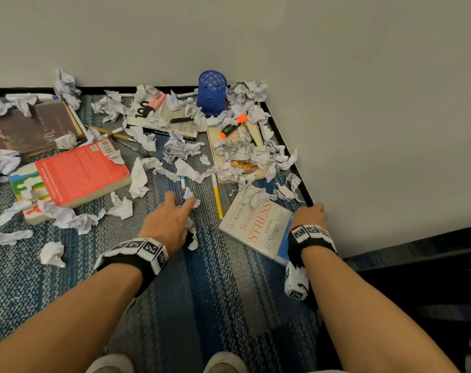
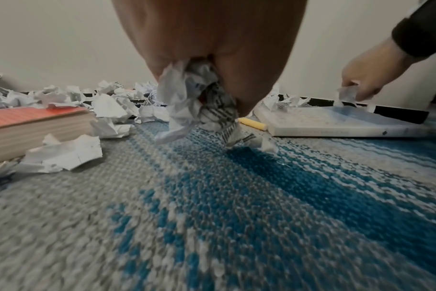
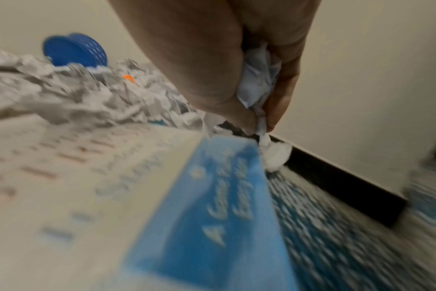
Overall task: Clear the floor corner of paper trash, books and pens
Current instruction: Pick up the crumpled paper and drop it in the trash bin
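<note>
L hand (image 2: 212, 39) w/ crumpled paper wad (image 2: 199, 104) above carpet (image 2: 212, 196); red book (image 2: 32, 126) left.

Paper trash (image 1: 243, 153): crumpled white printed scraps, strewn across carpet, thickest far right.
Books: red paperback (image 1: 83, 175) left, flat; white stress book (image 1: 255, 228) near right, flat.
Pens: yellow pen (image 1: 217, 196) centre; orange highlighter (image 1: 233, 126) far.

Bare carpet (image 1: 229, 292) is left open near the feet; ahead, passage is blocked by crumpled paper (image 1: 242, 152), books (image 1: 80, 173) and pens (image 1: 217, 196).
</note>
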`<state>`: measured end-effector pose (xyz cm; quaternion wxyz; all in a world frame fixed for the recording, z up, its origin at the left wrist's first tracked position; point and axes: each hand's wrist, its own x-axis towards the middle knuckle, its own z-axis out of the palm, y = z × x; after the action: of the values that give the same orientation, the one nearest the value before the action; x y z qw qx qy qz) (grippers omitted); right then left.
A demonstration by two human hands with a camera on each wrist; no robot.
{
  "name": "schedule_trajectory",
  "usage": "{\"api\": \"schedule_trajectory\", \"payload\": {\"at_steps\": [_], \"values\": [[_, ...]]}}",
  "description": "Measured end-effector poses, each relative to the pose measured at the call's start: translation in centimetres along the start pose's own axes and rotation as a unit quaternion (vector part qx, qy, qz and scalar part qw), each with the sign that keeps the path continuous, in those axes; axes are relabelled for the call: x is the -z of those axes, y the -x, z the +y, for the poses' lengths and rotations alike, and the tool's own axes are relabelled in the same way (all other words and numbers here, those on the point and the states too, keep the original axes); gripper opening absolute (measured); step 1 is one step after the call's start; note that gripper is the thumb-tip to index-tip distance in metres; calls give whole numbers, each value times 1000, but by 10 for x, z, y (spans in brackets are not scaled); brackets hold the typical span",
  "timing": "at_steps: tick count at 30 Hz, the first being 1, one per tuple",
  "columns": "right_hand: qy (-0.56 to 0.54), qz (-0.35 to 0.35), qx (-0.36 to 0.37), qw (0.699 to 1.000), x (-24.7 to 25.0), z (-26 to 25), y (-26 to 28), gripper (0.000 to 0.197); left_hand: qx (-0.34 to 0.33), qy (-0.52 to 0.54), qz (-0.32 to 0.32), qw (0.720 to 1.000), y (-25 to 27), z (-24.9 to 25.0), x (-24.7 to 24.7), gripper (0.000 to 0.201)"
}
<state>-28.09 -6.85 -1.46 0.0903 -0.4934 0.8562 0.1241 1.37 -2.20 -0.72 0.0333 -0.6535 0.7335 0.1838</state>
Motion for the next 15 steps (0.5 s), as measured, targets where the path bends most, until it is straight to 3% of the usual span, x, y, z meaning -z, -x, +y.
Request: {"api": "schedule_trajectory", "payload": {"at_steps": [4,7,11,15], "values": [[-60,46,79,994,30,-32,-5,28,38,5,-68,997,-16,-8,-6,86],[-103,32,101,989,40,-53,-4,27,15,9,-126,992,-19,-9,-18,74],[-143,26,153,977,21,-75,0,34,-10,23,-69,997,-19,-11,-29,48],[-152,54,212,964,-2,-95,8,52,-24,57,-34,997,-20,-13,-31,47]]}}
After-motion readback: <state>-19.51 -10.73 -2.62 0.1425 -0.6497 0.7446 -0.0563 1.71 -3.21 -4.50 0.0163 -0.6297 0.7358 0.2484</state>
